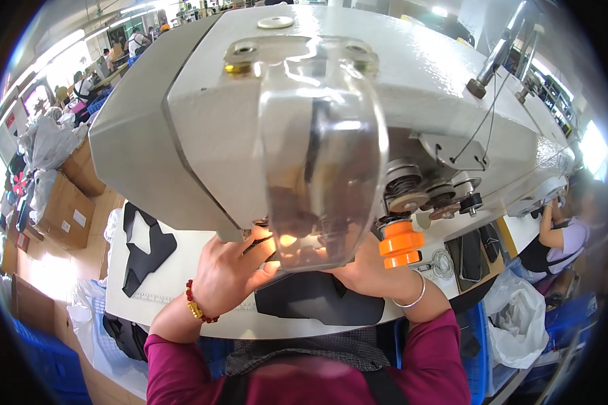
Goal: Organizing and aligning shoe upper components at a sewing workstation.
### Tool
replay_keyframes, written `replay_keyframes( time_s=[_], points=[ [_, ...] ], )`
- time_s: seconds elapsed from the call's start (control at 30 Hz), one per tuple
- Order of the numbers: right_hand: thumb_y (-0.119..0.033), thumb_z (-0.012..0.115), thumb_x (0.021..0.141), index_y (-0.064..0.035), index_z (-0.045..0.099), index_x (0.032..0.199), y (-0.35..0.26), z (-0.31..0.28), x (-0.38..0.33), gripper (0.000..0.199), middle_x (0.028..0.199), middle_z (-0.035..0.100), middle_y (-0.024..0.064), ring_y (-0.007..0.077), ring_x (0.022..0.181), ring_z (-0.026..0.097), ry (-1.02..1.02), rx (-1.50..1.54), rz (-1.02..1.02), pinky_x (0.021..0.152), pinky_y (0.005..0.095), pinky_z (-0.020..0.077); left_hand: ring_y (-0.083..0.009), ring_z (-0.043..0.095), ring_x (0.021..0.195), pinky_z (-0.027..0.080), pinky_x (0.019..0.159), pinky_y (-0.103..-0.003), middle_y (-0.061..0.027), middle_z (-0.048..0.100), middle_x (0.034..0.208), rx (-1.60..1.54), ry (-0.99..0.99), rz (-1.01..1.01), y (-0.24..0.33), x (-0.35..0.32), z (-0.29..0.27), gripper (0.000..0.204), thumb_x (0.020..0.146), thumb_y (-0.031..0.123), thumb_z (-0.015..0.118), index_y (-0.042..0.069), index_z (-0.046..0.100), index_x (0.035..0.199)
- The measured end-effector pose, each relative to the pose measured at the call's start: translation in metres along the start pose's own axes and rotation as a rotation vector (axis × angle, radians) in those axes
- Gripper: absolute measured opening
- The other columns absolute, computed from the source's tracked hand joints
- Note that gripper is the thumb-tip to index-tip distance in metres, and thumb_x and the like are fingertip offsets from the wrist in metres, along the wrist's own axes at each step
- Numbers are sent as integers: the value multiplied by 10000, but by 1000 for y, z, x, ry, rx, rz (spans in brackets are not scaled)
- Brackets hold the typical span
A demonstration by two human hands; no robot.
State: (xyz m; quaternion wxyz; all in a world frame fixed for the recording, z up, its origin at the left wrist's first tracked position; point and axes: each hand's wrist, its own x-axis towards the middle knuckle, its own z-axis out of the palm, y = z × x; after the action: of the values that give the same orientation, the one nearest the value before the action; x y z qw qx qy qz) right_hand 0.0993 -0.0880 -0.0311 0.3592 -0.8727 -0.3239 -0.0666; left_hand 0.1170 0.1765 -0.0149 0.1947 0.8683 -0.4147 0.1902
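Observation:
A large off-white sewing machine (230,128) fills the middle of the view, with a clear plastic guard (324,169) over its needle area. My left hand (231,275) reaches under the machine head, with the thumb and bent fingers closed near the needle; what they pinch is hidden. From the other side my right hand (375,271) comes in behind the guard, its fingertips out of sight. Between my wrists a black flat fabric piece (311,300) lies on the white table (216,326), running up under the guard. A lamp glows near my left fingertips.
Another black cut piece (152,251) lies at the table's left. Orange knobs (400,244) hang beside my right hand. A tray (469,256) with dark items sits farther right. Blue crates (478,351), plastic bags (517,331) and cartons (64,210) stand around. A co-worker (562,236) sits at right.

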Motion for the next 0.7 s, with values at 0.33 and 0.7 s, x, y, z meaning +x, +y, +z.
replay_keyframes(
  time_s=[0.33, 0.7],
  points=[
    [-249, 656, 952, -164, 730, 1106, 0, -5, -3, 191, 1050, 734, 33, 248, 943, 671, -47, 32, 13, 757, 372, 458, -209, 667, 826, 528, 682, -367, -35, 664, 1079, 69, 19, 24, 8, 0, -2, 374, 798, 280, 784, 150, 735, 1145],
    [-162, 702, 919, -119, 736, 1082, -3, -4, -3, 172, 1040, 743, 68, 263, 920, 700, 7, -59, -2, 795, 344, 532, -212, 633, 830, 465, 704, -376, -45, 654, 1032, 143, 105, 6, 6, 0, 6, 371, 821, 293, 758, 135, 730, 1155]
  ],
)
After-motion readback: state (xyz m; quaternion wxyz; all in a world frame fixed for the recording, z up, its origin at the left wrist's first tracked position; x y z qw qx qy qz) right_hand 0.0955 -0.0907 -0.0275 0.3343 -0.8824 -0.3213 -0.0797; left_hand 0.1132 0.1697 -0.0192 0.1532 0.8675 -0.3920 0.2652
